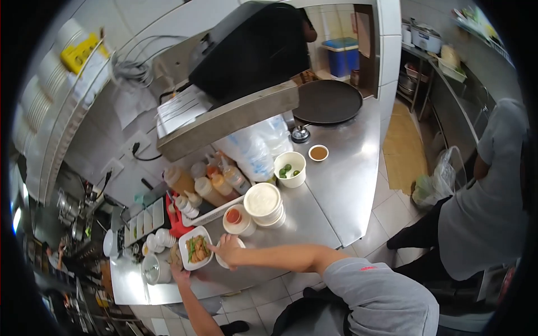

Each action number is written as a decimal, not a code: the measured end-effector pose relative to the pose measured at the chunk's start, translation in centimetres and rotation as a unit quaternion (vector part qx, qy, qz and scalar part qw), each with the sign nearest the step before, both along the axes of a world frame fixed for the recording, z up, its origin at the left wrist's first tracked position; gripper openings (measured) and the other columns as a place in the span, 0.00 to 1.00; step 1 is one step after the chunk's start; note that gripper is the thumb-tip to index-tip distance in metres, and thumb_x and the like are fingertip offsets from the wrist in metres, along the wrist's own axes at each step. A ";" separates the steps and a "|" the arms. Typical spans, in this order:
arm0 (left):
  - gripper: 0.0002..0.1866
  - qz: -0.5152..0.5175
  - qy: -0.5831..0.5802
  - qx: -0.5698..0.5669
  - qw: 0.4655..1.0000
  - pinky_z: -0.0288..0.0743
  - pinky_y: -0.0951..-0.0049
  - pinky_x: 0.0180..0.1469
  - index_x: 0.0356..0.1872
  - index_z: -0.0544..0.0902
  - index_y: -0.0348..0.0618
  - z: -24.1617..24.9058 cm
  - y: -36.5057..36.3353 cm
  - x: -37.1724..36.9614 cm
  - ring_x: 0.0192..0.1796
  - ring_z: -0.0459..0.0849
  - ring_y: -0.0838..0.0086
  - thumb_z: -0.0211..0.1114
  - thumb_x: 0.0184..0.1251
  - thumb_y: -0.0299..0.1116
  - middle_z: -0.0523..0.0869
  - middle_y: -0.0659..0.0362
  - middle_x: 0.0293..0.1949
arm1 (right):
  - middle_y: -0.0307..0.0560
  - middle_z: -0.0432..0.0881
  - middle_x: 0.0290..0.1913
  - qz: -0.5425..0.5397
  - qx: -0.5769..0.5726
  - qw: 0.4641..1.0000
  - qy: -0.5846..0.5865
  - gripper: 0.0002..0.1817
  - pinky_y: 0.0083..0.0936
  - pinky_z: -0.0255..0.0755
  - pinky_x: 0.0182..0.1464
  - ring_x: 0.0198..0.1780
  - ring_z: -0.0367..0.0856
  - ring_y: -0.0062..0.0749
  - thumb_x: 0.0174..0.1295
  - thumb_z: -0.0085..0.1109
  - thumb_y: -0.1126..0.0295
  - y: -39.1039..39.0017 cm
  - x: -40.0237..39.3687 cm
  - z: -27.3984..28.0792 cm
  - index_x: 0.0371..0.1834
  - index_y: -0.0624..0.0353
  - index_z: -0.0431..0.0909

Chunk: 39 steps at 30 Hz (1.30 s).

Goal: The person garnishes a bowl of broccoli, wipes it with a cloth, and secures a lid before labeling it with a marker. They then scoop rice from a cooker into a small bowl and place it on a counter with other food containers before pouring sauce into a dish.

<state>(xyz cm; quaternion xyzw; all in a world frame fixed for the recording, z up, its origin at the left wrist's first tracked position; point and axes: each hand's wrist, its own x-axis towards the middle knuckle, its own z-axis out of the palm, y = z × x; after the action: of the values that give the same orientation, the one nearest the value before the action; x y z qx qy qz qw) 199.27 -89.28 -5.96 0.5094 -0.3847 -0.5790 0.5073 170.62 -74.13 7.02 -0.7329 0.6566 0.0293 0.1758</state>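
A white square bowl (186, 261) of cooked food with green vegetables and brown pieces sits on the steel counter. My right hand (227, 250) is spread palm down over a round white dish (237, 246). Its fingertips reach the bowl's right edge. My left hand (180, 271) is at the bowl's lower left side, fingers pointing up along it. How its fingers are bent is too small to make out. A white tub with a red-sauce cup (233, 216) on top stands just beyond my right hand, beside a stack of white round containers (263, 200).
Squeeze bottles (208, 192) stand in a tray against the wall. Behind are a tub of green limes (290, 169), a brown sauce cup (319, 153) and a round black tray (328, 102). A white pot (156, 270) is at left. A person in grey (482, 213) stands at right.
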 end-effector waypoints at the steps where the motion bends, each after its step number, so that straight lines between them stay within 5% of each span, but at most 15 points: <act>1: 0.30 0.030 0.031 -0.014 0.999 0.69 0.64 0.44 0.61 0.58 0.54 -0.5 -0.7 0.6 0.56 0.70 0.61 0.48 0.62 0.56 0.68 0.59 0.58 | 0.68 0.57 0.64 -0.001 0.019 1.000 0.004 0.67 0.55 0.56 0.58 0.65 0.57 0.59 0.27 0.78 0.55 -0.3 0.1 0.0 0.72 0.40 0.39; 5: 0.29 0.028 0.065 -0.015 0.997 0.67 0.61 0.54 0.63 0.57 0.53 0.7 -0.1 0.3 0.60 0.69 0.59 0.48 0.64 0.52 0.65 0.57 0.60 | 0.70 0.53 0.66 -0.017 0.032 0.999 0.001 0.68 0.55 0.57 0.58 0.66 0.56 0.62 0.28 0.78 0.54 -1.2 0.6 -0.3 0.72 0.41 0.37; 8: 0.28 0.169 -0.027 0.012 0.985 0.65 0.60 0.56 0.64 0.57 0.50 0.5 3.1 -1.1 0.59 0.69 0.59 0.47 0.66 0.47 0.65 0.54 0.60 | 0.72 0.53 0.66 -0.021 0.029 0.999 -0.006 0.68 0.54 0.59 0.57 0.64 0.59 0.64 0.29 0.77 0.53 -1.9 1.0 -0.8 0.72 0.42 0.36; 10: 0.26 0.348 -0.082 -0.076 0.931 0.64 0.60 0.56 0.64 0.57 0.46 1.7 7.1 -4.1 0.59 0.69 0.59 0.45 0.67 0.44 0.67 0.51 0.59 | 0.75 0.51 0.66 -0.055 0.007 0.998 -0.027 0.69 0.55 0.58 0.58 0.64 0.58 0.65 0.27 0.77 0.50 -2.0 1.2 -1.0 0.72 0.43 0.35; 12: 0.26 0.374 -0.112 -0.151 0.908 0.65 0.60 0.54 0.63 0.59 0.43 3.7 13.0 -8.4 0.58 0.70 0.60 0.44 0.67 0.43 0.70 0.48 0.56 | 0.76 0.48 0.66 -0.043 -0.018 0.998 -0.044 0.70 0.55 0.58 0.58 0.64 0.57 0.66 0.26 0.77 0.49 -1.3 0.6 -0.9 0.72 0.43 0.35; 16: 0.24 0.273 -0.126 -0.162 0.940 0.67 0.63 0.47 0.59 0.62 0.44 3.7 22.1 -16.0 0.49 0.73 0.66 0.45 0.67 0.46 0.73 0.51 0.50 | 0.80 0.41 0.67 -0.036 -0.109 0.989 -0.091 0.71 0.55 0.56 0.60 0.65 0.54 0.69 0.25 0.75 0.44 -1.5 0.5 -3.8 0.72 0.44 0.34; 17: 0.24 0.249 -0.142 -0.131 0.949 0.67 0.64 0.46 0.58 0.63 0.44 4.2 23.7 -18.3 0.48 0.73 0.67 0.46 0.66 0.46 0.73 0.52 0.49 | 0.81 0.40 0.66 -0.023 -0.102 0.989 -0.100 0.65 0.54 0.56 0.61 0.66 0.53 0.69 0.32 0.71 0.43 -1.2 -0.1 -3.4 0.72 0.44 0.36; 25: 0.25 0.070 0.092 -0.110 0.987 0.70 0.69 0.51 0.60 0.62 0.42 1.7 24.7 -25.0 0.53 0.73 0.70 0.55 0.64 0.38 0.74 0.57 0.52 | 0.76 0.48 0.66 -0.011 -0.213 0.964 -0.159 0.44 0.52 0.57 0.62 0.65 0.54 0.70 0.49 0.62 0.50 1.0 -0.3 -4.1 0.69 0.50 0.53; 27: 0.26 -0.019 0.032 -0.127 0.991 0.68 0.70 0.54 0.58 0.63 0.37 1.7 23.5 -24.9 0.54 0.72 0.70 0.58 0.64 0.38 0.70 0.54 0.56 | 0.69 0.60 0.62 0.036 -0.318 0.934 -0.160 0.31 0.43 0.64 0.59 0.63 0.61 0.61 0.53 0.58 0.61 1.5 -2.0 -3.9 0.63 0.52 0.64; 31: 0.27 -0.027 0.007 -0.130 0.991 0.67 0.72 0.55 0.61 0.62 0.38 2.2 21.3 -26.3 0.54 0.71 0.73 0.57 0.64 0.37 0.71 0.55 0.54 | 0.54 0.77 0.46 0.086 -0.276 0.888 -0.357 0.15 0.33 0.73 0.45 0.48 0.76 0.48 0.51 0.55 0.76 6.0 -8.1 -0.5 0.44 0.57 0.78; 32: 0.29 -0.069 -0.021 -0.122 0.990 0.67 0.72 0.56 0.63 0.60 0.38 2.2 20.9 -26.6 0.53 0.71 0.74 0.57 0.64 0.36 0.71 0.55 0.53 | 0.52 0.77 0.44 0.091 -0.285 0.881 -0.367 0.14 0.32 0.73 0.44 0.45 0.77 0.48 0.50 0.55 0.77 6.8 -9.0 -0.4 0.42 0.59 0.79; 34: 0.30 -0.048 0.113 -0.080 0.989 0.69 0.75 0.51 0.66 0.56 0.41 3.3 21.4 -28.0 0.52 0.71 0.75 0.57 0.63 0.32 0.69 0.56 0.53 | 0.51 0.78 0.40 0.113 -0.304 0.862 -0.390 0.12 0.31 0.73 0.40 0.41 0.78 0.47 0.50 0.56 0.79 7.9 -9.9 -1.2 0.40 0.61 0.79; 36: 0.33 -0.075 -0.109 -0.343 0.930 0.71 0.78 0.45 0.67 0.54 0.46 -2.0 19.3 -27.8 0.47 0.73 0.76 0.57 0.61 0.28 0.68 0.57 0.54 | 0.51 0.78 0.37 0.109 -0.269 0.861 -0.417 0.10 0.28 0.74 0.36 0.37 0.79 0.42 0.52 0.56 0.79 8.7 -10.1 -2.3 0.38 0.62 0.79; 39: 0.32 -0.178 -0.012 -0.220 0.959 0.70 0.78 0.44 0.67 0.57 0.48 -1.4 19.2 -27.0 0.42 0.75 0.78 0.57 0.61 0.29 0.69 0.56 0.55 | 0.48 0.79 0.34 0.089 -0.212 0.865 -0.446 0.07 0.21 0.70 0.27 0.28 0.77 0.29 0.56 0.57 0.77 9.5 -9.6 -3.0 0.38 0.64 0.79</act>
<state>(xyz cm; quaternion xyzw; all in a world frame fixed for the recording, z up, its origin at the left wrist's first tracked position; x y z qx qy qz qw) 172.22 -70.03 -7.31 0.3148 -0.5932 -0.5551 0.4908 161.01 -64.67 3.98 -0.7426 0.4303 -0.4255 0.2871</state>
